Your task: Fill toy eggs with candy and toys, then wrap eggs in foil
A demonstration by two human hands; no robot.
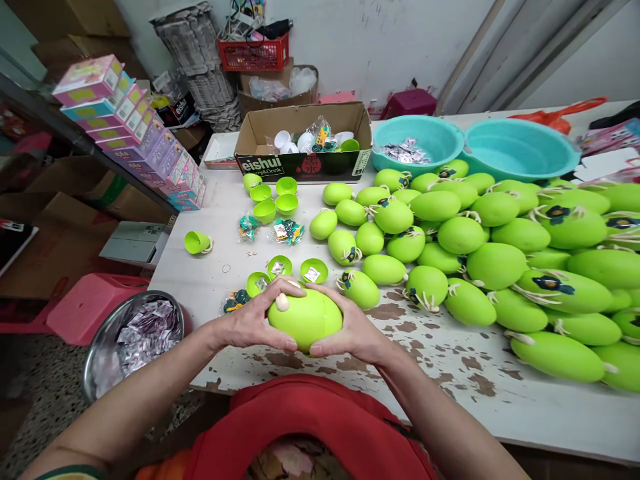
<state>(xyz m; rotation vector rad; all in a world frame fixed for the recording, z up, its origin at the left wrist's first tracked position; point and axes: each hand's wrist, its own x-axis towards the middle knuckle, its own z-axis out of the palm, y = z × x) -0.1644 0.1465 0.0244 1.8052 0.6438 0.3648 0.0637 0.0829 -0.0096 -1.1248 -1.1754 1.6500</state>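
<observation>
Between my two hands, just above the table's near edge, is a large lime-green plastic egg [303, 319] with a seam toward its right end. My left hand [263, 317] wraps its left side, and a small cream-coloured knob shows by the fingers. My right hand [353, 327] grips the other end, thumb near the seam. Just beyond are green egg halves [314, 271] with small white packets inside. A clear bag of dark parts [235, 300] lies beside my left hand. Farther back are more half shells [265, 211] and bagged green parts [287, 232].
Many closed green eggs [495, 267] with pale strings cover the table's right side. Behind stand a cardboard box [300, 167] and two turquoise basins [420, 141], [520, 150]. A metal bowl of packets [150, 330] sits low left, near stacked boxes [130, 133].
</observation>
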